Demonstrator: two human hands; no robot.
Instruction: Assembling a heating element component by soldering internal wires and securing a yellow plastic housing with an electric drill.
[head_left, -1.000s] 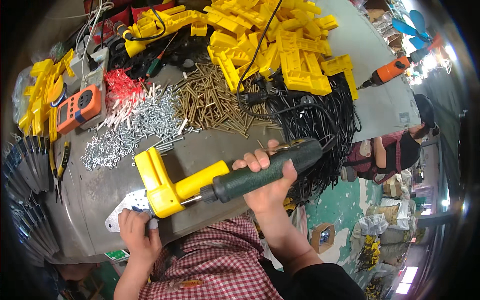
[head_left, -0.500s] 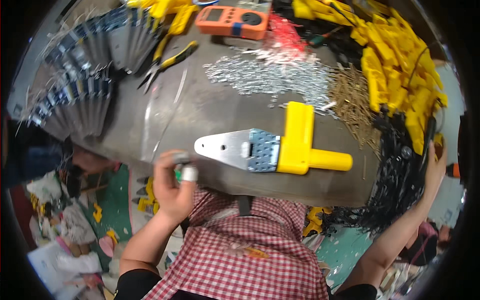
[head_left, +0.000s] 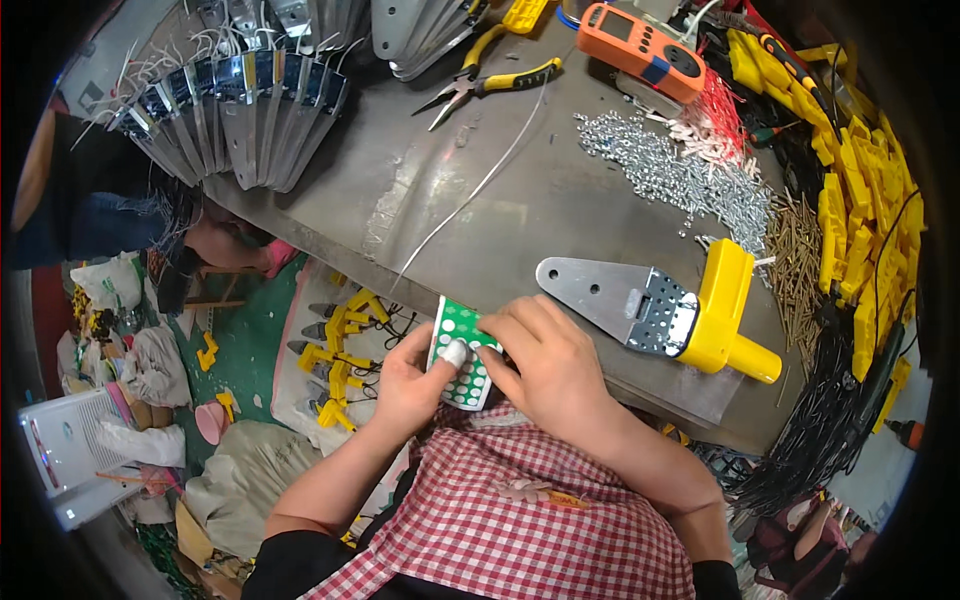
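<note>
In front of my apron, a small green sheet of round white stickers (head_left: 459,330) is pinched in my left hand (head_left: 412,380); a white wrap covers that thumb. My right hand (head_left: 550,365) meets the sheet at its right side, thumb and forefinger closed at its edge. Whether a sticker sits between those fingertips is hard to make out. Just beyond my right hand, a tool with a tapered metal plate (head_left: 595,290) and a yellow plastic handle (head_left: 725,305) lies flat on the grey table (head_left: 420,190).
Pliers (head_left: 480,85), an orange meter (head_left: 645,50) and a pile of small metal screws (head_left: 670,165) lie at the back. Brass-coloured pins (head_left: 795,250), yellow handles (head_left: 860,210) and black cables (head_left: 800,440) crowd the right. Fanned metal plates (head_left: 240,115) stand left, near another person's arm.
My right hand has come from the black cables at the far right to the sticker sheet. My left hand now shows the sheet face up. The whole view has shifted.
</note>
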